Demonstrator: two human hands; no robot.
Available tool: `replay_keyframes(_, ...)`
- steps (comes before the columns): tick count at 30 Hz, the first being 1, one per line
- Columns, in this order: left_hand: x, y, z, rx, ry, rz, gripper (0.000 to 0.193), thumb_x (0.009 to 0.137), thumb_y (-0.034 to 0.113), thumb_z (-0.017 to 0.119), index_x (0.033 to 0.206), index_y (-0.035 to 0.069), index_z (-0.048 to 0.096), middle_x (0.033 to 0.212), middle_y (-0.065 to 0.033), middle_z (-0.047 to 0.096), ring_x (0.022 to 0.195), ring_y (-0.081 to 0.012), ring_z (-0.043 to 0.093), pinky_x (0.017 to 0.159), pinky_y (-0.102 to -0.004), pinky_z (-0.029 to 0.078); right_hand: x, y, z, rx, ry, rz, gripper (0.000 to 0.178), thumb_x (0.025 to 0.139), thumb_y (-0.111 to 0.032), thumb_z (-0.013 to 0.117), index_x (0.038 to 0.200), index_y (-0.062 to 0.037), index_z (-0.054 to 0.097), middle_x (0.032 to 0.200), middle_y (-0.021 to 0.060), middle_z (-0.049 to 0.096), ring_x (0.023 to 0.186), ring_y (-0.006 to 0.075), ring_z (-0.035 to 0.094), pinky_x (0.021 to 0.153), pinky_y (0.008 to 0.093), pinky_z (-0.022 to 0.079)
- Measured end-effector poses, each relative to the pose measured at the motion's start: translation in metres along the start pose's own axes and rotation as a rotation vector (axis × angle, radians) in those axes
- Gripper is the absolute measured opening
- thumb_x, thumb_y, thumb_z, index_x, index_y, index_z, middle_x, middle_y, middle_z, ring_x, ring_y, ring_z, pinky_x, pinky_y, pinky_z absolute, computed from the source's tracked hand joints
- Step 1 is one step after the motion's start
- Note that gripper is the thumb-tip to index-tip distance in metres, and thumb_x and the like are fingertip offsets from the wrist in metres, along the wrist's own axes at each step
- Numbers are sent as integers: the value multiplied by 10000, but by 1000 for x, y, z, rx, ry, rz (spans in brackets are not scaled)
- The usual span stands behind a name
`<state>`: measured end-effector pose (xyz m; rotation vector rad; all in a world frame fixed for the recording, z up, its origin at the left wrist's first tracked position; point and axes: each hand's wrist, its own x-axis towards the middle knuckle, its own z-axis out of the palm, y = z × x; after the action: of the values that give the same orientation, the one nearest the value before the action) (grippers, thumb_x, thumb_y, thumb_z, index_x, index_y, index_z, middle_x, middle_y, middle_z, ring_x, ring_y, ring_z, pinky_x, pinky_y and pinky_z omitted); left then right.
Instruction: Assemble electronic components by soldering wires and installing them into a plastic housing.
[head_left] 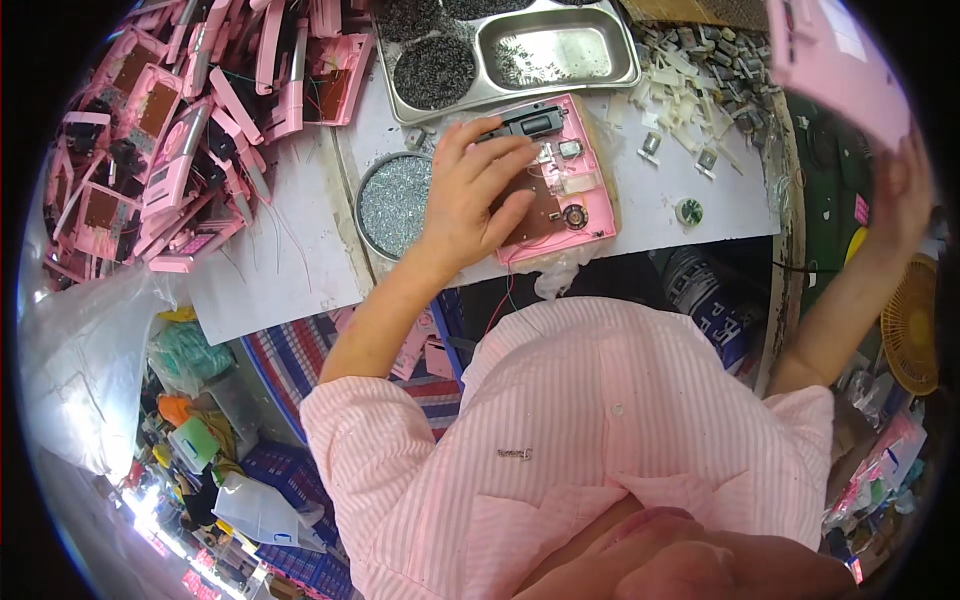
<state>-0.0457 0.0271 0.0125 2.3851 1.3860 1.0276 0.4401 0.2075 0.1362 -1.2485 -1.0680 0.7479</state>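
Fingers [485, 160] of the left hand [455, 195] are bent and a little spread, with gaps between them. This hand lies palm down over the left side of an open pink case [600, 218], which sits on the white table [720, 205] in front of the person. The tips of the upper fingers are by a black part [537, 120] at the top of the case and look to touch it. The thumb points over a brown board [530, 212] inside the case, apart from the other fingers. They do not look to pinch anything.

The right hand [900, 195] is up high, off to the right, past the edge of the table. It holds a pink cover [840, 75] by its bottom end. The hand is blurry, so one cannot tell how its fingers bend around the cover.

Inside the case, a small round part [575, 216] sits near the bottom. Thin wires hang down from the case toward the striped shirt [600, 380]. Just left of the case is a round dish [360, 215] full of tiny shiny bits. Behind the case is a metal tray [628, 85] with dark bits in its round holes. A big heap of pink parts [165, 180] lies far to the left.
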Motion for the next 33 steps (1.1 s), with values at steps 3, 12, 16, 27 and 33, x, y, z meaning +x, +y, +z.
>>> replay_keyframes(3,14,36,0,-436,59,-238,513,942,351,612,1340,28,595,1254,-135,646,1158,-271,572,1000,-390,440,-127,19,64,330,-220,70,453,987,-170,617,1383,24,515,1277,118,642,1154,209,643,963,370,563)
replay_keyframes(12,27,52,-20,-1344,239,-799,298,1005,117,599,1261,22,479,892,-32,613,593,-58,465,507,-207,376,-198,37,159,567,-712,540,604,998,-152,590,1523,-26,318,1096,140,667,899,204,698,763,343,592)
replay_keyframes(16,2,35,-26,-1172,62,-884,447,990,81,610,1366,-17,390,919,-54,654,556,-63,505,486,-219,394,-211,36,151,186,-807,438,610,1011,-167,517,1569,-70,293,772,69,649,594,138,621,564,259,510)
replay_keyframes(27,-14,41,4,-285,37,-724,784,951,146,654,1577,-9,209,792,-61,673,609,-69,518,571,-233,414,-246,60,139,-348,-956,155,572,964,-157,638,1502,-108,452,559,40,426,522,130,418,557,287,375)
replay_keyframes(33,-18,38,9,-280,122,-676,739,938,157,665,1561,19,293,731,-44,637,587,-95,526,561,-256,428,-254,67,134,-281,-969,183,586,965,-175,637,1517,-133,445,569,54,427,522,170,420,567,304,397)
